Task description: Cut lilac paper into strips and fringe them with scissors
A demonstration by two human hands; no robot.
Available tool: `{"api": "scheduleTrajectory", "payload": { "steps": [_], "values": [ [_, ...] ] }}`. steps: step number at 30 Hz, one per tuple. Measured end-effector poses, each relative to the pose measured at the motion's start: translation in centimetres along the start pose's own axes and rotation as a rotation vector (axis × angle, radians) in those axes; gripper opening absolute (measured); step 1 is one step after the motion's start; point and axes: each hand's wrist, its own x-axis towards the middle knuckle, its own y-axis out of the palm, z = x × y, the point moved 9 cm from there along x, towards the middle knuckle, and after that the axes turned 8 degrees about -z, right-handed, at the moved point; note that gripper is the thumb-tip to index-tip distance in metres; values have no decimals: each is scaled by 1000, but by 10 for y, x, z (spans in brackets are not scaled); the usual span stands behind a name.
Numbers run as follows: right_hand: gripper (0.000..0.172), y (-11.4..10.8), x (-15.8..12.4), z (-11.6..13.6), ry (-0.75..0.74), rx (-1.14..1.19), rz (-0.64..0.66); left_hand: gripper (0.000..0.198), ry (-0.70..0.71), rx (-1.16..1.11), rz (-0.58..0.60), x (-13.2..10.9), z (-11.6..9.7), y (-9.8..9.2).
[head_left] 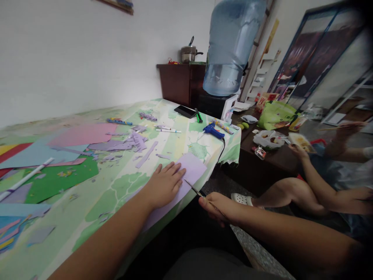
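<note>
My left hand (166, 184) lies flat on a sheet of light purple paper (194, 167) near the table's front edge, its fingers stretched out. My right hand (217, 208) is closed around a pair of scissors (196, 189), just off that edge. The slim metal blades look closed, and their tip points at the paper close to my left fingers. Whether the tip touches the sheet I cannot tell. My right fingers hide most of the handles. Purple paper scraps (140, 140) and a cut purple strip (146, 154) lie beyond my left hand.
Coloured sheets, including a green one (65, 177), cover the table's left side. A blue glue gun (214, 131), a green-and-black cutter (198, 115) and a dark phone-like slab (185, 111) lie at the far end. A water dispenser bottle (225, 74) stands behind. At right, a seated person (320, 175) holds a food container.
</note>
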Motion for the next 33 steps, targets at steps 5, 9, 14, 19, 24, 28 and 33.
{"api": "scheduleTrajectory", "payload": {
  "steps": [5, 9, 14, 19, 24, 28, 33],
  "values": [
    [56, 0, 1, -2, 11, -10, 4, 42, -2, 7, 14, 0, 0, 1],
    [55, 0, 2, -5, 46, 6, 11, 42, 6, 8, 15, 1, -1, 0],
    [55, -7, -4, -6, 46, 12, 14, 44, 7, 13, 29, 0, -1, -1],
    [57, -40, -12, -27, 59, 164, -114, 66, -53, 90, 33, -5, 0, -7],
    [51, -80, -2, -29, -103, 355, -327, 81, -93, 223, 87, -23, -3, -8],
    [47, -93, 19, -8, -171, 340, -397, 61, -98, 342, 56, -42, -11, -12],
    [32, -91, 38, 18, -187, 321, -371, 39, -63, 333, 7, -68, -18, -22]
  ]
}}
